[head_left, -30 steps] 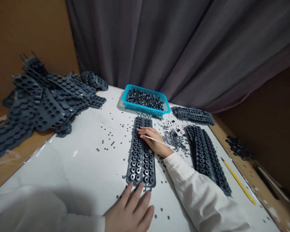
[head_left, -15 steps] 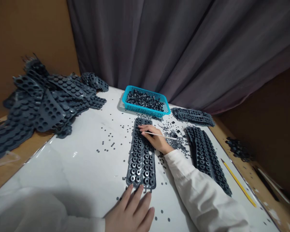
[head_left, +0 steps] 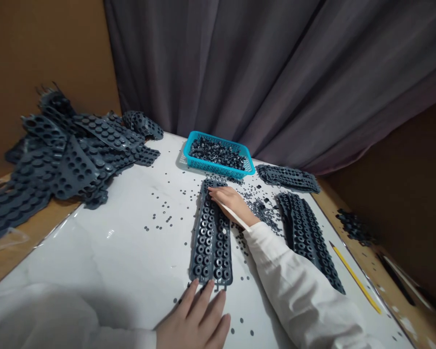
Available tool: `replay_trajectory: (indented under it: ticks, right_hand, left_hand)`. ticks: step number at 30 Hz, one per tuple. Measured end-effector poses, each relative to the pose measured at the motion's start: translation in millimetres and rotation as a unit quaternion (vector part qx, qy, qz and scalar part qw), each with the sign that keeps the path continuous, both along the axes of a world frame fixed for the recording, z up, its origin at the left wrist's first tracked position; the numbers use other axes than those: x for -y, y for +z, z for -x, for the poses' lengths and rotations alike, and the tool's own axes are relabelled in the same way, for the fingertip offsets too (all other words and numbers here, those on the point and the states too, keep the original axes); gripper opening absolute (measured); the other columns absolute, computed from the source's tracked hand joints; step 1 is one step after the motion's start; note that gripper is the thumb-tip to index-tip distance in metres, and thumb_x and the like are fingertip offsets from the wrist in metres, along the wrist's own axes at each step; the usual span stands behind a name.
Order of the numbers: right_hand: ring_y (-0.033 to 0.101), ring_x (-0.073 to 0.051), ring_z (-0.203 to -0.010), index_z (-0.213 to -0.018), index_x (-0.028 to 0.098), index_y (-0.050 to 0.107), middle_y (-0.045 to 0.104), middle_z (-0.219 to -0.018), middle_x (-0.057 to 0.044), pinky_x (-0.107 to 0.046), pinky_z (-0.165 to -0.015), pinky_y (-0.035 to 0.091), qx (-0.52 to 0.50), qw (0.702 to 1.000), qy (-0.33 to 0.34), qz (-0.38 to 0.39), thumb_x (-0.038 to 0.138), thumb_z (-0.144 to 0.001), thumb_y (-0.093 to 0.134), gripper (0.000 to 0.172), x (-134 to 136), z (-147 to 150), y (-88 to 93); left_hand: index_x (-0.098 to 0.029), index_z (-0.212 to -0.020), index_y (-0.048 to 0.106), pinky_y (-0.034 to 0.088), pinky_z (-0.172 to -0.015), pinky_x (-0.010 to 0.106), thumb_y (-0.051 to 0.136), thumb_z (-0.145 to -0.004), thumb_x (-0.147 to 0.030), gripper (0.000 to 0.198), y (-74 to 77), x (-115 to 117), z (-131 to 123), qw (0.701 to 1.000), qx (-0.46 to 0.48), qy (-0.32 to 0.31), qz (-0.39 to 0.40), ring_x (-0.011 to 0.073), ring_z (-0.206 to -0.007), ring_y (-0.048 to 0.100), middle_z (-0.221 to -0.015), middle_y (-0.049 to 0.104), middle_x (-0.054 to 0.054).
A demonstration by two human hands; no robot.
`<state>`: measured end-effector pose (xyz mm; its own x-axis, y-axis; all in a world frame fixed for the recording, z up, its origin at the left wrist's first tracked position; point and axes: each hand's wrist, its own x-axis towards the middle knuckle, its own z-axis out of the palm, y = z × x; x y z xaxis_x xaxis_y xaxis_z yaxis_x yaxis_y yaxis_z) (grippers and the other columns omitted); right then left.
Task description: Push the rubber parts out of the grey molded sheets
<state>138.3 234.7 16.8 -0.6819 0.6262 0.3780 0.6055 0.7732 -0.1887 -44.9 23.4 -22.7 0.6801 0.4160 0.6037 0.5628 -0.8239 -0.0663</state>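
A long dark grey rubber sheet studded with small rings lies lengthwise on the white table. My left hand lies flat at its near end, fingers stretched out and touching the sheet's edge. My right hand rests on the sheet's far end, fingers closed around a thin white stick that slants back toward my wrist. Loose grey rings lie in a heap just right of that hand.
A turquoise basket of grey rings stands behind the sheet. More ringed sheets lie at the right, another behind them. A big pile of emptied sheets fills the left. A yellow pencil lies near the right edge. A curtain hangs behind.
My right hand has turned at the sheet's far end, so the white stick now slants back along my wrist instead of pointing right. My left hand has stayed put.
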Motion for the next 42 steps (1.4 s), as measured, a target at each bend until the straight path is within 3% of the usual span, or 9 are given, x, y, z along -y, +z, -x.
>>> replay_trajectory:
  ticks: [5,9,13,28,38,42]
  right_hand:
    - [0.063,-0.023,-0.104,-0.099,0.02,0.059,0.066,-0.116,-0.013,-0.04,-0.088,0.05,-0.101,0.991,-0.073,0.045,0.026,-0.093,0.045,0.017,-1,0,5.1]
    - [0.061,-0.021,-0.11,-0.1,0.022,0.058,0.066,-0.117,-0.01,-0.038,-0.091,0.049,-0.19,0.969,-0.052,0.146,0.03,-0.092,0.049,0.015,7,3,5.5]
    - [0.06,-0.021,-0.112,-0.098,0.021,0.061,0.066,-0.115,-0.011,-0.039,-0.095,0.047,-0.199,0.963,-0.036,0.179,0.031,-0.091,0.052,0.016,8,5,-0.7]
    - [0.063,-0.021,-0.104,-0.094,0.021,0.061,0.068,-0.107,-0.01,-0.039,-0.09,0.05,-0.179,0.974,-0.006,0.139,0.029,-0.092,0.05,0.014,-1,4,-7.2]
    - [0.062,-0.02,-0.101,-0.095,0.021,0.061,0.069,-0.105,-0.009,-0.036,-0.086,0.051,-0.123,0.987,-0.002,0.105,0.025,-0.093,0.046,0.016,-1,3,-6.1]
    - [0.061,-0.021,-0.102,-0.096,0.021,0.062,0.067,-0.11,-0.009,-0.037,-0.088,0.05,-0.1,0.992,-0.048,0.067,0.026,-0.094,0.042,0.02,-7,1,-7.5]
  left_hand:
    - [-0.027,-0.103,0.061,0.016,-0.108,0.052,0.053,-0.088,-0.039,0.021,-4.3,1,1,1.0,-0.013,-0.001,-0.002,0.0271,-0.109,0.05,-0.114,0.061,0.001]
    - [-0.026,-0.103,0.061,0.018,-0.107,0.051,0.053,-0.088,-0.04,0.021,-8.0,0,1,1.0,-0.007,0.002,-0.006,0.0279,-0.11,0.05,-0.113,0.062,0.001]
    - [-0.027,-0.105,0.059,0.023,-0.104,0.049,0.052,-0.089,-0.041,0.022,-8.8,1,1,1.0,-0.021,0.002,-0.009,0.0272,-0.11,0.05,-0.116,0.061,0.001]
    - [-0.028,-0.104,0.059,0.029,-0.1,0.048,0.053,-0.089,-0.041,0.021,-10.3,1,0,1.0,-0.024,0.011,-0.016,0.027,-0.109,0.051,-0.116,0.06,0.001]
    - [-0.028,-0.103,0.059,0.023,-0.104,0.049,0.053,-0.088,-0.042,0.022,-8.2,0,-1,1.0,-0.015,0.013,-0.016,0.0265,-0.108,0.051,-0.114,0.06,0.0]
    - [-0.027,-0.103,0.058,0.024,-0.104,0.049,0.051,-0.089,-0.041,0.021,-7.2,0,0,0.999,-0.019,0.013,-0.026,0.0255,-0.107,0.051,-0.114,0.06,0.0]
